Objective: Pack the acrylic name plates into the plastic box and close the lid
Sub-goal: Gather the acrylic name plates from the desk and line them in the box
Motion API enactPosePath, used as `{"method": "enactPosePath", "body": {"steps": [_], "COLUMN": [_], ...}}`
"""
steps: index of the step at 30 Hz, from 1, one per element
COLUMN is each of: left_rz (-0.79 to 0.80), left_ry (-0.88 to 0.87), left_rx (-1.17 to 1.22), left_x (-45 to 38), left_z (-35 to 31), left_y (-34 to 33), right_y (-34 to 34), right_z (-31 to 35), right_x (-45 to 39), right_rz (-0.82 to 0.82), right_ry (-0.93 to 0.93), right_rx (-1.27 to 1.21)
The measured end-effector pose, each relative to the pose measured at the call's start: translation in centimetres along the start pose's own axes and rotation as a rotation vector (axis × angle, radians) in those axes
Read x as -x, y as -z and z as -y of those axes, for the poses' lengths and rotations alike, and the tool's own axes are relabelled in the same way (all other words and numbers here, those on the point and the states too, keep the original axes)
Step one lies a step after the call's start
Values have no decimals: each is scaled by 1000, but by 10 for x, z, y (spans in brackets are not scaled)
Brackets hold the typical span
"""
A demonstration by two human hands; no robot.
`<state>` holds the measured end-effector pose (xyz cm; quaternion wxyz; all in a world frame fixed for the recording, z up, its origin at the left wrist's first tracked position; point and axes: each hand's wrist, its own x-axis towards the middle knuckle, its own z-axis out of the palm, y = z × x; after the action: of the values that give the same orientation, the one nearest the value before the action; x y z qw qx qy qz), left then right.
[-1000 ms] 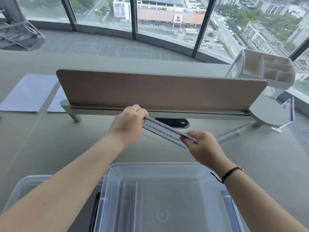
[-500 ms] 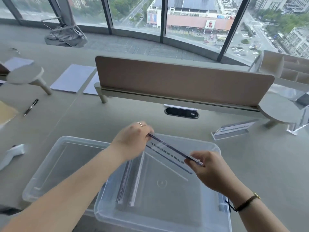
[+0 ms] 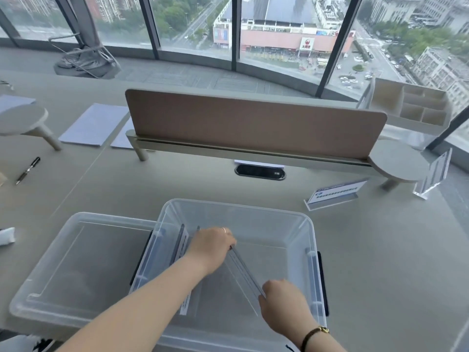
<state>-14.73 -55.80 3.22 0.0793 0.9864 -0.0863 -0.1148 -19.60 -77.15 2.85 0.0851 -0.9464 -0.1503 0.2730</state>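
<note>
1. Both hands hold one acrylic name plate (image 3: 245,271) by its ends; the left hand (image 3: 212,243) grips the far end, fingers curled over the edge; the right hand (image 3: 284,299) grips the near end, fingers likewise curled round it.
2. Held plate position: inside the plastic box (image 3: 299,224), below the rim, above or close to the floor; contact with the floor cannot be confirmed.
3. Long axis: diagonal across the box, running from far-left to near-right; the plate stands on edge, tilted, not flat.
4. Plates already packed (image 3: 181,246) stand on edge along the left wall of the box, with their long axes running front to back; the held plate is therefore skewed against them.
5. Governing relation: the left hand sits just beside the packed row; the right hand sits near the middle of the box, well apart from that row; judgement: the near end must swing left until the axis lies parallel to the row, pivoting about the left hand.
6. Risk, as a judgement: the far end may knock the packed plates during the swing.
7. Remaining stock: a name plate on the desk (image 3: 336,194) and an upright plate (image 3: 435,174) beyond the box on the right; neither hand is near them.
8. Lid (image 3: 76,252): lying just left of the box, partly under its left edge; closing not yet begun.
</note>
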Motion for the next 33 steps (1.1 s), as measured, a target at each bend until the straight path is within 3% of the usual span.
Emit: {"method": "enactPosePath", "body": {"steps": [8, 15, 22, 33], "left_rz": [-39, -137, 123, 151], "left_ry": [60, 204, 288, 385], "left_rx": [49, 48, -34, 251], "left_x": [11, 57, 85, 95], "left_z": [11, 43, 44, 42], "left_y": [-4, -1, -21, -39], "right_y": [-6, -8, -5, -11], "right_z": [4, 6, 21, 74], "right_x": [-5, -26, -35, -36], "right_rz": [51, 125, 273, 408], "right_ry": [-11, -9, -17, -152], "right_rx": [4, -305, -504, -843]}}
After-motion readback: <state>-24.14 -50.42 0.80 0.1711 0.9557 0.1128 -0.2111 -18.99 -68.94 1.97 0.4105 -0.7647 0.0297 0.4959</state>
